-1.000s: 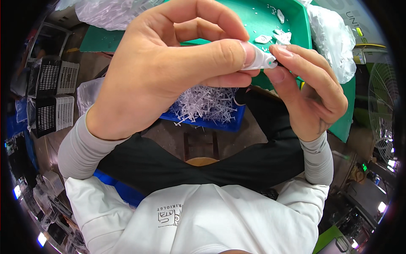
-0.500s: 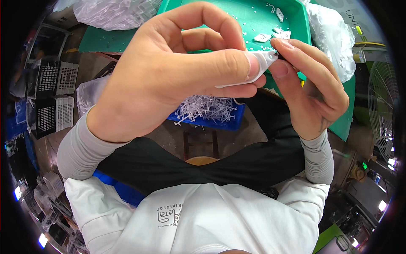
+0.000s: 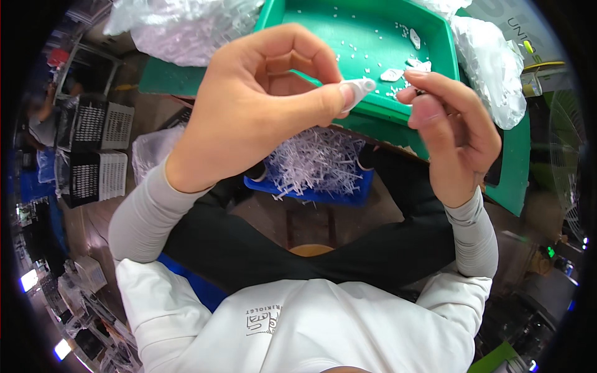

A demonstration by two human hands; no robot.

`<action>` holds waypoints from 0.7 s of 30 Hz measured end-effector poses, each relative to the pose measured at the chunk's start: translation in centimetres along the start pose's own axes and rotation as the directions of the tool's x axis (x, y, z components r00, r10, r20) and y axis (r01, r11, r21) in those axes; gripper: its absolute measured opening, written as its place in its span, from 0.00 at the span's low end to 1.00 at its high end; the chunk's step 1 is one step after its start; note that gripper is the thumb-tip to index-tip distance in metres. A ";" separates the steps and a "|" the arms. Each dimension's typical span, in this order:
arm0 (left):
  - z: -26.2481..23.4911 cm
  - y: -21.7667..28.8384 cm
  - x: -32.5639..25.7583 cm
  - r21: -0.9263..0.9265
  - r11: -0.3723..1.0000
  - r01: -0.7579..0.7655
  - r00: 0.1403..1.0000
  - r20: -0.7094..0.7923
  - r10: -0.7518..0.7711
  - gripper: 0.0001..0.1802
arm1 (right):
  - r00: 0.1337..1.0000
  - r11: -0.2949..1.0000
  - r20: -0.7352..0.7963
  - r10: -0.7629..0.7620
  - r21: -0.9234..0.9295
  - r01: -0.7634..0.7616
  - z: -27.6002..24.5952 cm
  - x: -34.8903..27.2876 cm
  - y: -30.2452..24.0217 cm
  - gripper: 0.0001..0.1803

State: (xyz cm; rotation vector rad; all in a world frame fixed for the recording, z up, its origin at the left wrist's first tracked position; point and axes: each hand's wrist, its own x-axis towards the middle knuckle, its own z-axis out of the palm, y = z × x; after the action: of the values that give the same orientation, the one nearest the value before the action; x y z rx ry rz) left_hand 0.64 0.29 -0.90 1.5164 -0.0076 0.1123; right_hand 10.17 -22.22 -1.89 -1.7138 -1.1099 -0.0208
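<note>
A: Left hand (image 3: pixel 261 105)?
B: Pinched on a clear plastic piece (image 3: pixel 356 92), long axis pointing right and far, above the green tray (image 3: pixel 435 37).
A: Right hand (image 3: pixel 451 130)?
B: Curled; something small and dark at its fingertips, can't tell what.

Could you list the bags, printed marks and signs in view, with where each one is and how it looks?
Clear plastic bag: top left, crumpled, beside the green tray.
Second clear bag: right of the tray, crumpled, whitish.
Third bag: on the floor at left, translucent.
Shirt logo: grey print on the white shirt, bottom centre.
White sign: top right, curved edge, dark lettering.
</note>
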 end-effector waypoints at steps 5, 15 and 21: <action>0.4 0.1 -0.2 0.264 0.942 -0.207 0.975 0.131 0.178 0.09 | 0.998 0.998 -0.055 0.021 -0.064 -0.024 1.2 0.3 -0.2 0.12; -6.1 7.9 16.6 0.903 0.228 -0.364 0.667 0.081 0.741 0.16 | 0.838 1.000 0.546 -0.025 0.013 0.021 2.7 -1.0 0.2 0.09; -3.4 -0.9 20.5 0.937 0.048 -0.347 0.794 0.266 0.546 0.15 | 0.646 0.999 0.763 0.014 0.010 -0.032 3.2 -2.8 0.6 0.17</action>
State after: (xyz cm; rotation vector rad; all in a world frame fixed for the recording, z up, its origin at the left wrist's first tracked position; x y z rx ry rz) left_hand 20.91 5.04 -0.46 2.7953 -0.3756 0.9534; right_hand 7.48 -21.66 -5.20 -1.7442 -1.6860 0.8137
